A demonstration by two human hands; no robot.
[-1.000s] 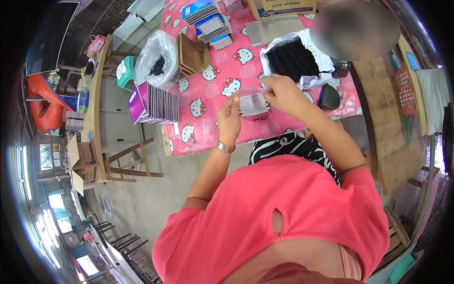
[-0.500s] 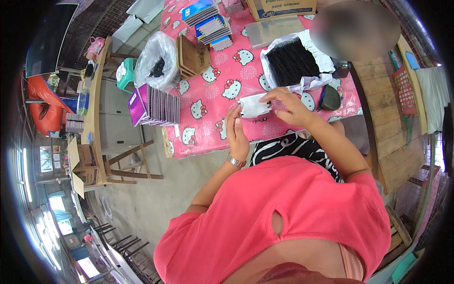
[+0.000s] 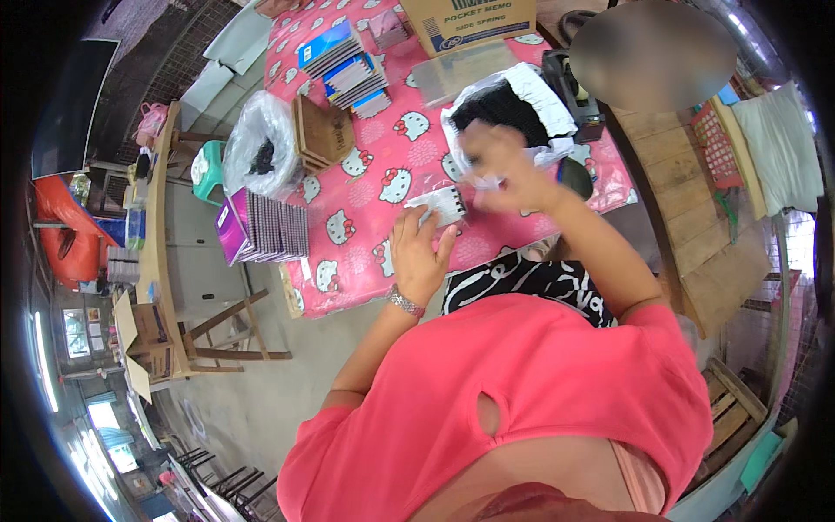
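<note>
My left hand has its fingers and thumb on the near side of a small white notepad, steadying it on the pink patterned tablecloth. Black coil loops line the notepad's right edge. Just beyond and to the right, my right hand is smeared by motion, so its fingers cannot be read. It hovers over the near edge of a white-lined container heaped with black coil bindings. Whether it touches them is hidden.
Purple spiral notebooks stand stacked at the left, near a clear plastic bag and wooden blocks. Blue notebooks and a cardboard box are farther back. A dark rounded object lies right of my right hand.
My right hand has left the notepad and moved up toward the coil container. My left hand stays at the notepad, its fingers now over the near edge. The whole view has shifted slightly.
</note>
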